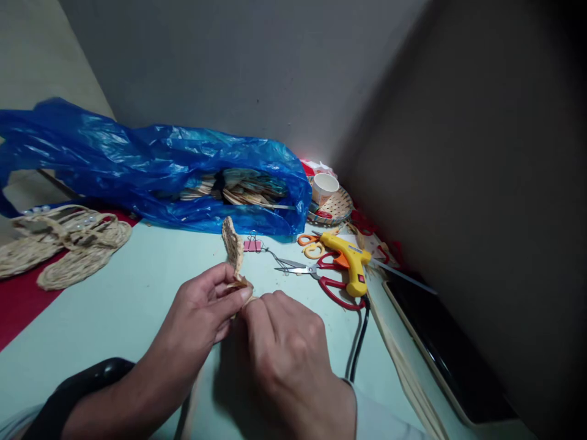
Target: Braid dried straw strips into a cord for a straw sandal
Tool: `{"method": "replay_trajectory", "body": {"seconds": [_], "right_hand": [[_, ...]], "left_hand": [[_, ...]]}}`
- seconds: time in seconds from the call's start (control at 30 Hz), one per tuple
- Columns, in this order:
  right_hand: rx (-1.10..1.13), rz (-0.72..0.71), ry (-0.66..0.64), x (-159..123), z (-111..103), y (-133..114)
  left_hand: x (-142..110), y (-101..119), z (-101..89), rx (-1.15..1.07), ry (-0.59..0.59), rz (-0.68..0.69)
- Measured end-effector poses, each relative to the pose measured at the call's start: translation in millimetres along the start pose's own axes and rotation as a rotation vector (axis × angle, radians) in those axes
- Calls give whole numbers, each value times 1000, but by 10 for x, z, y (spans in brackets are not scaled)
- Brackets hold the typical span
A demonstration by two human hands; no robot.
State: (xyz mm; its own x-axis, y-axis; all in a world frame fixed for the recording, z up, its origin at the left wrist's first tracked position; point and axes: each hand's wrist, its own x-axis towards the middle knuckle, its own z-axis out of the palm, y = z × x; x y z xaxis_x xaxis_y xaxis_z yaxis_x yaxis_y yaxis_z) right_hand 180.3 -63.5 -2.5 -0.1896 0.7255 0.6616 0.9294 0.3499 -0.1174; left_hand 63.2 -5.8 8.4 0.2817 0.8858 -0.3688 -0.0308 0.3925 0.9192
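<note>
My left hand (213, 302) pinches a narrow braided straw piece (233, 244), its curved end standing up above the fingers. Pressed close beside it, my right hand (284, 342) is closed with the knuckles upward. A pale straw strip (249, 298) runs between the two hands at the left thumb tip; most of it is hidden by the right fingers. Just beyond the hands lies a pink binder clip (252, 245) with a thin cord. To the right rest red-handled scissors (316, 267), partly under a yellow glue gun (351, 260).
A blue plastic bag (151, 146) holding straw bundles (254, 186) lies along the wall. Woven straw sandals (87, 250) are at left on red cloth. A woven basket (339, 205) with a white cup (324, 186) stands behind the glue gun. A black flat device (449, 348) lies at right.
</note>
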Motion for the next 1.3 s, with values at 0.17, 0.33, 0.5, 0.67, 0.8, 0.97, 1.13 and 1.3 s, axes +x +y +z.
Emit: {"method": "replay_trajectory", "body": {"seconds": [0.17,0.33,0.5,0.67,0.8,0.97,1.13,1.3], "right_hand": [[4,-76,-24,3,-3,-26],[445,238,-207,109,-253,151],[983,569,-536,223,-317,382],[1128,645,-541,207,-216,384],[1102,549,-513,197,-183,446],[1206,515,-515,212,-162,527],[890,492,-420,197,-171,416],[834,517,-369,168,-176,369]], "left_hand": [[22,-7,-18,10,-10,75],[72,63,-69,114,-85,199],[73,67,-84,101,-246,204],[54,-7,-76,149,-235,255],[24,-34,-113,173,-276,278],[-17,1,-156,176,-353,253],[-18,34,-171,369,-307,269],[-2,70,-179,752,-174,431]]}}
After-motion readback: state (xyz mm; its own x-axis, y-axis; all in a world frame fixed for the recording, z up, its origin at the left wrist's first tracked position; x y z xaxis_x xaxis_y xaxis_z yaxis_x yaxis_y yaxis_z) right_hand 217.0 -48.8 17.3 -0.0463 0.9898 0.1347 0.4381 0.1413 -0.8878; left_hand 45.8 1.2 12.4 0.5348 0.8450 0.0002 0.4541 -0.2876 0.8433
